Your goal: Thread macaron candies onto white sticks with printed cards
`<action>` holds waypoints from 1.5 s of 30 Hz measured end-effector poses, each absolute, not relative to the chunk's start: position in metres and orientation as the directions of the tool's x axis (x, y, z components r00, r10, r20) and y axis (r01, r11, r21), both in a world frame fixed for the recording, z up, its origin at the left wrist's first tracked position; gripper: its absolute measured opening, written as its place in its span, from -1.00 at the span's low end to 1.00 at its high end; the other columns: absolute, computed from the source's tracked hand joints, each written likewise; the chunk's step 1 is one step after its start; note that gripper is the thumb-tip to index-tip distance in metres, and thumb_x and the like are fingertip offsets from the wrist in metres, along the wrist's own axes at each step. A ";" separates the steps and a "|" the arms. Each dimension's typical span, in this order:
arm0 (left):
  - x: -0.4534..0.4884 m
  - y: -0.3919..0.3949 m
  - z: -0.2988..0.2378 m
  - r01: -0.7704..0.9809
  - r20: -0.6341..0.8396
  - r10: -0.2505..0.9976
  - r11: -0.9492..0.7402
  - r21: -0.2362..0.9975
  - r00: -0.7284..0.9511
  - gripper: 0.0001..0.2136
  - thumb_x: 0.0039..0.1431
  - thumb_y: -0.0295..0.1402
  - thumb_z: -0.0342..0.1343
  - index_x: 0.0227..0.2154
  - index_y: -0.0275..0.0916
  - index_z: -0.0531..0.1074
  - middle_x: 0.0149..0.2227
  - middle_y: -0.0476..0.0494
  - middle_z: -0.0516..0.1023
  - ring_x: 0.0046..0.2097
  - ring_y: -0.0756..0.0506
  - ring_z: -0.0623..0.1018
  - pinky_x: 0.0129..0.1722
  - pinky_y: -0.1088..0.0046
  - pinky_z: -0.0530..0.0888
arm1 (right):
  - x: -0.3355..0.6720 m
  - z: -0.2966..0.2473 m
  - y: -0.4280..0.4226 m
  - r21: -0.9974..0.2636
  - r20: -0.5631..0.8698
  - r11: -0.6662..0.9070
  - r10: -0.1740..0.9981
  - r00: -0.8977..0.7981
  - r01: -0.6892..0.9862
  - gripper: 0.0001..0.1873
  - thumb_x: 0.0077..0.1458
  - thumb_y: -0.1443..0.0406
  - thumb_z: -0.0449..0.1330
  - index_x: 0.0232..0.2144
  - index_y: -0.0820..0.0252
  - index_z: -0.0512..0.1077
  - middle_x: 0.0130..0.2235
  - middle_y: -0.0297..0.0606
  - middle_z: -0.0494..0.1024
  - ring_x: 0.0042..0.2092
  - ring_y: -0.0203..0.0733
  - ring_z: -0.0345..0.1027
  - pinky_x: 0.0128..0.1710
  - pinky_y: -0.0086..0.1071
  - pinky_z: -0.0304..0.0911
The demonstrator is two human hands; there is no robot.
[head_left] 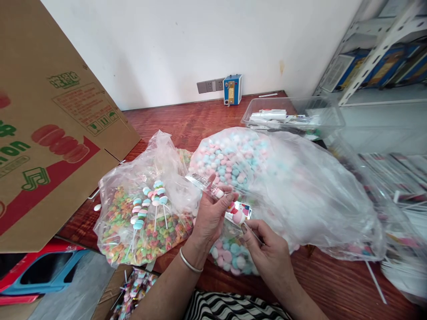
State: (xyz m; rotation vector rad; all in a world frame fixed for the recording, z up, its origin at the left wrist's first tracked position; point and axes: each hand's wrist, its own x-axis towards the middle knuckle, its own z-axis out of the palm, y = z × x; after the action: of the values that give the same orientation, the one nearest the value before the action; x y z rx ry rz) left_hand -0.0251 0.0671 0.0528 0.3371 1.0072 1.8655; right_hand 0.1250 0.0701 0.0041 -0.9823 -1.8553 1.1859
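My left hand [212, 211], with a silver bangle at the wrist, is closed around a clear printed candy wrapper [199, 181] and the candy lollipop [238, 217] in it. Pink and white pieces of that lollipop show between my two hands. The fingers of my right hand [270, 244] are pinched at its lower end, where the stick is mostly hidden. Just beyond both hands lies a big clear bag of pink, blue and white marshmallow candies [230, 155]. To the left, several finished marshmallow lollipops [138, 213] rest on a bag of colourful ring candies [115, 222].
A large cardboard box [66, 133] stands at the left. Below the table edge, a box holds wrapped lollipops [138, 284]. At the back are a small blue device [232, 90] and a clear plastic bin [267, 103]. White sticks [412, 222] lie at the right, below a shelf [373, 95].
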 end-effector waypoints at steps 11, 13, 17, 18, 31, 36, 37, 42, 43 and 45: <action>-0.023 0.069 0.053 -0.787 -0.386 0.822 -0.115 0.607 -0.418 -0.63 -0.04 -0.24 0.36 -0.21 -0.30 0.42 -0.48 0.01 0.47 -0.47 0.02 0.52 -0.37 0.48 0.46 | 0.133 0.018 0.071 -0.969 0.054 0.176 0.838 -0.544 0.175 -0.71 0.26 0.14 0.07 -0.38 0.17 0.44 -0.50 -0.37 0.42 -0.45 -0.25 0.25 -0.47 -0.45 0.19; -0.023 0.066 0.056 -0.765 -0.315 0.856 -0.135 0.630 -0.410 -0.53 -0.07 -0.28 0.38 -0.09 -0.23 0.39 -0.38 -0.01 0.52 -0.37 -0.03 0.57 -0.27 0.42 0.49 | 0.135 0.018 0.072 -0.979 0.025 0.127 0.853 -0.521 0.162 -0.68 0.25 0.10 0.07 -0.41 0.18 0.43 -0.53 -0.39 0.36 -0.49 -0.27 0.20 -0.52 -0.46 0.14; -0.023 0.061 0.056 -0.669 -0.196 0.885 -0.158 0.726 -0.423 -0.38 -0.13 -0.44 0.41 0.04 -0.11 0.33 -0.30 0.00 0.56 -0.26 -0.07 0.60 -0.22 0.43 0.47 | 0.136 0.019 0.072 -0.987 -0.005 0.078 0.861 -0.509 0.142 -0.66 0.25 0.08 0.07 -0.44 0.18 0.40 -0.54 -0.40 0.35 -0.51 -0.29 0.19 -0.55 -0.46 0.12; -0.022 0.061 0.055 -0.662 -0.194 0.884 -0.157 0.732 -0.424 -0.40 -0.12 -0.44 0.40 0.03 -0.13 0.34 -0.34 0.01 0.55 -0.28 -0.07 0.61 -0.23 0.43 0.47 | 0.136 0.019 0.072 -0.985 0.006 0.094 0.858 -0.513 0.145 -0.67 0.26 0.10 0.07 -0.44 0.17 0.40 -0.54 -0.40 0.36 -0.51 -0.29 0.20 -0.55 -0.47 0.13; -0.016 0.068 0.063 -0.890 -0.486 0.789 -0.162 0.426 -0.376 -0.88 0.08 -0.38 0.27 -0.42 -0.28 0.44 -0.41 -0.06 0.54 -0.28 -0.06 0.60 -0.08 0.29 0.53 | 0.134 0.007 0.066 -0.415 0.681 0.833 0.551 -0.483 0.365 -0.92 0.23 0.41 0.13 -0.30 0.20 0.42 -0.55 -0.36 0.45 -0.51 -0.27 0.30 -0.43 -0.38 0.16; -0.018 0.060 0.066 -0.778 -0.293 0.890 -0.101 0.620 -0.349 -0.82 -0.04 -0.37 0.36 -0.42 -0.31 0.48 -0.33 -0.11 0.59 -0.24 -0.11 0.61 -0.12 0.32 0.52 | 0.136 0.009 0.066 -0.654 0.540 0.675 0.733 -0.413 0.343 -0.91 0.25 0.35 0.12 -0.33 0.14 0.40 -0.46 -0.34 0.52 -0.46 -0.27 0.38 -0.43 -0.43 0.22; -0.019 0.059 0.065 -0.751 -0.285 0.893 -0.083 0.655 -0.347 -0.81 -0.07 -0.38 0.38 -0.43 -0.32 0.49 -0.34 -0.12 0.60 -0.25 -0.11 0.61 -0.17 0.35 0.52 | 0.137 0.010 0.066 -0.664 0.536 0.669 0.738 -0.410 0.335 -0.91 0.24 0.35 0.12 -0.33 0.13 0.40 -0.46 -0.34 0.52 -0.46 -0.28 0.38 -0.43 -0.43 0.23; -0.022 0.060 0.062 -0.834 -0.413 0.852 -0.049 0.550 -0.322 -0.78 -0.03 -0.30 0.36 -0.44 -0.32 0.46 -0.44 -0.10 0.57 -0.33 -0.12 0.61 -0.24 0.33 0.55 | 0.136 0.016 0.065 -0.715 0.514 0.636 0.760 -0.398 0.290 -0.92 0.23 0.35 0.14 -0.33 0.14 0.42 -0.49 -0.38 0.51 -0.50 -0.31 0.36 -0.48 -0.47 0.21; -0.022 0.061 0.061 -0.863 -0.442 0.845 -0.043 0.504 -0.301 -0.79 0.01 -0.29 0.34 -0.43 -0.30 0.45 -0.44 -0.09 0.56 -0.33 -0.12 0.61 -0.20 0.29 0.55 | 0.136 0.017 0.064 -0.730 0.506 0.624 0.768 -0.394 0.280 -0.91 0.22 0.36 0.14 -0.34 0.14 0.42 -0.50 -0.39 0.50 -0.52 -0.32 0.34 -0.50 -0.48 0.20; -0.022 0.063 0.062 -0.898 -0.480 0.837 -0.031 0.438 -0.263 -0.80 0.08 -0.27 0.29 -0.44 -0.29 0.43 -0.44 -0.09 0.55 -0.31 -0.12 0.61 -0.13 0.21 0.55 | 0.136 0.019 0.064 -0.756 0.485 0.599 0.783 -0.390 0.264 -0.90 0.22 0.35 0.14 -0.37 0.13 0.42 -0.52 -0.41 0.48 -0.54 -0.34 0.31 -0.52 -0.49 0.19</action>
State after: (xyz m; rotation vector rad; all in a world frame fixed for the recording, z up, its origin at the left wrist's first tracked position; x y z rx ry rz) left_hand -0.0219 0.0629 0.0624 -0.1036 0.7944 1.6574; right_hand 0.1364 0.0640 0.0191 -0.8345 -1.9366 0.7352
